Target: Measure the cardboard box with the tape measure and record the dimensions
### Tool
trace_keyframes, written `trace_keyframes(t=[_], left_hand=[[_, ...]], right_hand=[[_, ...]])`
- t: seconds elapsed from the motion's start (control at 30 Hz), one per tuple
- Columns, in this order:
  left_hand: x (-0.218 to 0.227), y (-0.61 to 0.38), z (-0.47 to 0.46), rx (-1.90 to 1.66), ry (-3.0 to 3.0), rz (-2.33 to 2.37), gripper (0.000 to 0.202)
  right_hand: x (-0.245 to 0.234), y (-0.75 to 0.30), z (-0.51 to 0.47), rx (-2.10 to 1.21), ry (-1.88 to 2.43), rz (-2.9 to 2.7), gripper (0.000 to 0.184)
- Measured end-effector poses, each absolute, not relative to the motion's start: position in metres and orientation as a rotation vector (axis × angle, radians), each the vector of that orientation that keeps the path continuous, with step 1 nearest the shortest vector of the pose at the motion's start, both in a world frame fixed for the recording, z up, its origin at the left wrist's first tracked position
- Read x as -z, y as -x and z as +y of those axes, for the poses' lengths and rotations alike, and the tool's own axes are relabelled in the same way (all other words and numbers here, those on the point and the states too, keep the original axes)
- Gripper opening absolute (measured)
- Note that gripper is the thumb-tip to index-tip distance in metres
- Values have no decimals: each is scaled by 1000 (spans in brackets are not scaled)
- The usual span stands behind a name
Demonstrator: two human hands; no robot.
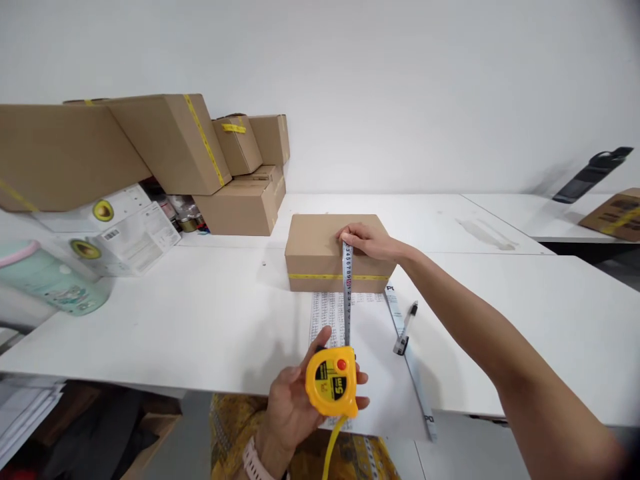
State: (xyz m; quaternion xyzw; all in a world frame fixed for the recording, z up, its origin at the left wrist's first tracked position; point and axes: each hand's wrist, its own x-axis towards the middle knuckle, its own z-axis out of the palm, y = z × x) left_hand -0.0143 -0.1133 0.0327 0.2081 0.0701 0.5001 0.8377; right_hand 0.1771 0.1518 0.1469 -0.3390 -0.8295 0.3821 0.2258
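My left hand holds a yellow tape measure marked 5m, just over the table's front edge. Its silver blade runs out away from me to a closed cardboard box with a yellow tape band along its front. At the top front of that box, my right hand pinches the blade's end between thumb and fingers. Under the blade lies a printed sheet, partly hidden by the box and the tape measure. A pen rests to the right, across a pale blue strip.
Cardboard boxes are stacked at the left back, near white avocado-print boxes. A mint tumbler stands at the left. A dark bottle and another cardboard box are at the far right. A white wall closes off the back.
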Motion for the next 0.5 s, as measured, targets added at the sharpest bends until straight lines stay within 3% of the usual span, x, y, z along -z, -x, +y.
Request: trace_keyframes(t=[0.2,0.5], left_hand=[[-44,15,-88,-1059,-650,101,65],[-121,-10,-28,-1208,-840,535,69]], right_hand=[[-147,-178,161,-1097,1039,-2208,44],[-171,-178,225,-922,1246,-1933,36]])
